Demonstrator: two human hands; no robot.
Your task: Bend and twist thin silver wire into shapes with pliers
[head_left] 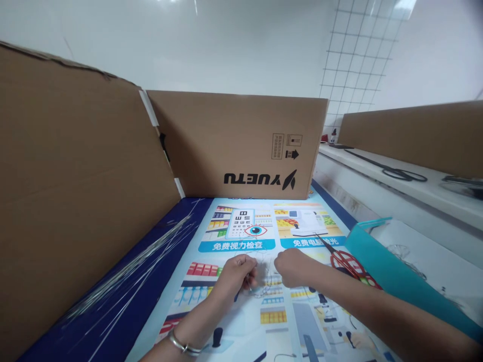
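My left hand [238, 274] is pinched closed on a thin wire ring [269, 282], a loose loop of fine, pale wire over the printed sheet [241, 332]. Just to its right, beside the loop, my right hand [293, 267] is closed with the fingers curled in. What its fingertips grip, if anything, is too fine and hidden to make out. Scissors with red handles [347, 263] lie by my right forearm, partly covered by it. A bundle of long, straight wires [151, 266] rests on the dark blue strip at left.
Cardboard panels [211, 136] stand upright at the back and left. To the right sits a teal-edged box [396, 274] holding some coiled wire [405, 256]. Black scissors [403, 174] lie on a white ledge [433, 193] beyond it.
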